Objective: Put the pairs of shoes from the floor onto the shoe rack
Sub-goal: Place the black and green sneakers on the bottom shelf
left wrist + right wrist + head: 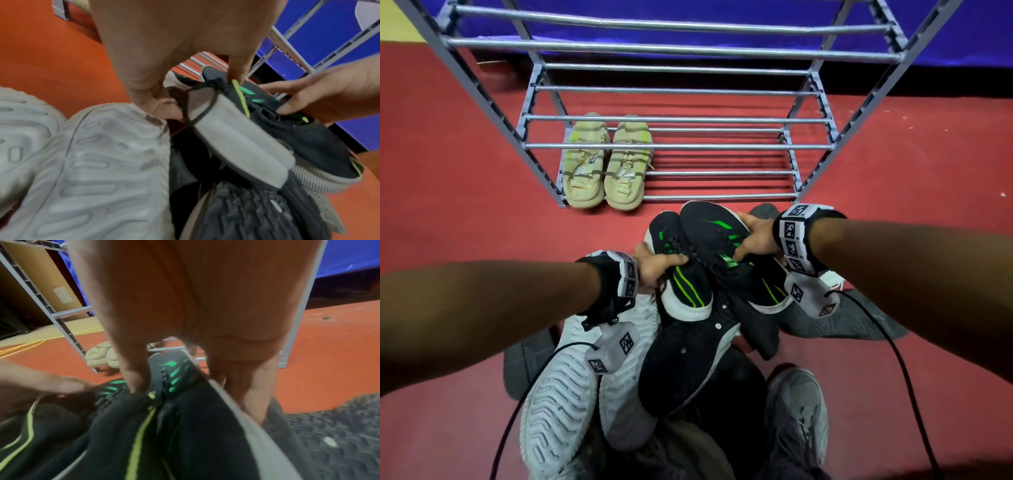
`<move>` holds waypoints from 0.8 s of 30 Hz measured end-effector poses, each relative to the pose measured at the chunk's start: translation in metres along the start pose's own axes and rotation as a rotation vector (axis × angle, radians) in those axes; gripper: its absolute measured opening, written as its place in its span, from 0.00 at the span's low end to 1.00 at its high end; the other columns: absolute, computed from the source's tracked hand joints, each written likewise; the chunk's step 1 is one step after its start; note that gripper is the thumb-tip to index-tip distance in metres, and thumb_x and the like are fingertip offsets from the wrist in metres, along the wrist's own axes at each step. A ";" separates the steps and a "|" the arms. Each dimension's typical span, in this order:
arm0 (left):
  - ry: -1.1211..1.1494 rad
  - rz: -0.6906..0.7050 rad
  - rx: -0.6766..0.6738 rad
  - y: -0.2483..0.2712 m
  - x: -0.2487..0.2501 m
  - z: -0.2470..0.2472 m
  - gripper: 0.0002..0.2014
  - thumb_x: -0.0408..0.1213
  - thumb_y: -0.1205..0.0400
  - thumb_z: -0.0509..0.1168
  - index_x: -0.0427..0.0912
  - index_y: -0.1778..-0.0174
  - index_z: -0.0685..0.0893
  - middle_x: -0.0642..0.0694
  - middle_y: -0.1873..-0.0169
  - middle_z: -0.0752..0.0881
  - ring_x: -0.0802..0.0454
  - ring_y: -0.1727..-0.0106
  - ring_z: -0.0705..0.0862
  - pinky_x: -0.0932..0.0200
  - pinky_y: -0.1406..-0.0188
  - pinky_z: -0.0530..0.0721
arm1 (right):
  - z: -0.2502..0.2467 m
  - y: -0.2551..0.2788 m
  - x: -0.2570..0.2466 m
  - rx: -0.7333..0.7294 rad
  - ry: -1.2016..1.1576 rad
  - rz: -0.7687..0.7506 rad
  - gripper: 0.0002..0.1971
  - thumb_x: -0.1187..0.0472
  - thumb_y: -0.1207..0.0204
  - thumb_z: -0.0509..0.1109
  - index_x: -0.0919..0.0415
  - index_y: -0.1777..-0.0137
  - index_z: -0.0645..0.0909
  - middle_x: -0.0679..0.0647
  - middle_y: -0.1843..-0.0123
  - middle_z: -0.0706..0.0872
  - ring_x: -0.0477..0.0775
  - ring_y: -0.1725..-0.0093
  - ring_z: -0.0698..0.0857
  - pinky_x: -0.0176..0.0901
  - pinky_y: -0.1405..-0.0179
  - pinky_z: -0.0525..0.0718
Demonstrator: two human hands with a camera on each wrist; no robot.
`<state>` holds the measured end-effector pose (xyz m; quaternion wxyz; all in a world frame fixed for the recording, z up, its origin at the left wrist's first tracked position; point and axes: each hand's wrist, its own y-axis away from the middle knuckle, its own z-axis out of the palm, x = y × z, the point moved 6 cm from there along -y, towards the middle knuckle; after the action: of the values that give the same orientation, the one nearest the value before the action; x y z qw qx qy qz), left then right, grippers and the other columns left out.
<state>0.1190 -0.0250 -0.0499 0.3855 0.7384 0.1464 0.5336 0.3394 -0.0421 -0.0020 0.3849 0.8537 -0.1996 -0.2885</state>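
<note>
Left hand (654,265) is pinching the collar of one black-and-green sneaker (681,274), fingers curled round it, while the right hand (755,236) is gripping the other sneaker (722,233) of the pair the same way. Both are sitting on top of the shoe pile (599,377) on the red floor (465,205), just in front of the shoe rack (678,146). Looks like the pickup step; next they're needing a lift onto a free bar beside the beige sandals (604,171). Wrist views are blurring, and the shoes underneath are mostly getting hidden.
</note>
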 end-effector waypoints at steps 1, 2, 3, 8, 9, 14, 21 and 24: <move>-0.025 -0.002 -0.020 0.002 0.002 0.002 0.46 0.48 0.38 0.85 0.35 0.30 0.68 0.39 0.48 0.84 0.47 0.62 0.86 0.55 0.71 0.87 | 0.001 0.004 0.000 -0.034 -0.018 -0.017 0.55 0.60 0.33 0.82 0.46 0.14 0.48 0.55 0.26 0.78 0.62 0.34 0.82 0.48 0.45 0.84; -0.065 0.006 -0.030 0.007 0.004 0.005 0.48 0.47 0.36 0.85 0.39 0.28 0.64 0.41 0.48 0.83 0.51 0.63 0.84 0.55 0.74 0.85 | 0.001 0.008 -0.001 -0.068 -0.037 -0.049 0.55 0.64 0.33 0.82 0.47 0.15 0.47 0.55 0.26 0.78 0.60 0.34 0.82 0.45 0.51 0.84; -0.099 0.001 -0.039 0.011 0.003 0.008 0.49 0.46 0.36 0.84 0.43 0.26 0.59 0.44 0.46 0.82 0.52 0.60 0.84 0.53 0.70 0.86 | 0.002 0.012 -0.004 -0.096 -0.054 -0.080 0.55 0.69 0.33 0.81 0.48 0.15 0.48 0.57 0.26 0.79 0.59 0.35 0.83 0.43 0.55 0.85; -0.172 -0.028 -0.055 0.028 -0.009 0.018 0.42 0.35 0.33 0.82 0.52 0.32 0.59 0.43 0.42 0.80 0.38 0.49 0.88 0.42 0.66 0.91 | -0.003 0.022 -0.010 -0.017 0.076 -0.112 0.53 0.74 0.29 0.74 0.48 0.13 0.43 0.55 0.39 0.82 0.55 0.59 0.83 0.32 0.84 0.78; -0.167 0.021 -0.050 0.027 -0.006 0.018 0.41 0.31 0.32 0.80 0.51 0.32 0.60 0.43 0.43 0.81 0.37 0.47 0.87 0.44 0.65 0.90 | -0.007 0.022 -0.009 0.047 0.119 -0.110 0.52 0.72 0.27 0.73 0.46 0.13 0.43 0.55 0.42 0.82 0.55 0.61 0.83 0.33 0.82 0.80; -0.087 0.291 0.072 0.027 0.016 0.007 0.40 0.22 0.34 0.76 0.46 0.28 0.67 0.46 0.45 0.86 0.45 0.44 0.86 0.51 0.42 0.85 | -0.020 0.013 -0.003 0.150 -0.100 -0.149 0.44 0.67 0.30 0.69 0.39 0.16 0.57 0.55 0.32 0.84 0.60 0.40 0.86 0.50 0.39 0.86; -0.102 0.418 0.063 0.004 0.053 -0.010 0.58 0.34 0.40 0.78 0.54 0.16 0.54 0.49 0.33 0.84 0.49 0.36 0.85 0.48 0.33 0.82 | -0.042 0.000 0.006 0.451 -0.398 -0.107 0.31 0.62 0.22 0.67 0.53 0.20 0.63 0.56 0.46 0.80 0.56 0.49 0.79 0.40 0.57 0.75; -0.123 0.382 0.106 -0.015 0.068 -0.012 0.56 0.30 0.33 0.78 0.46 0.13 0.50 0.49 0.29 0.80 0.51 0.33 0.81 0.50 0.28 0.79 | -0.046 -0.010 -0.003 0.526 -0.518 -0.110 0.32 0.62 0.23 0.68 0.53 0.19 0.62 0.57 0.43 0.84 0.58 0.47 0.83 0.41 0.49 0.78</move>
<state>0.1371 0.0323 -0.0134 0.2464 0.8033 0.0077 0.5422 0.3681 -0.0086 0.0160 0.0729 0.8317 -0.3113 -0.4540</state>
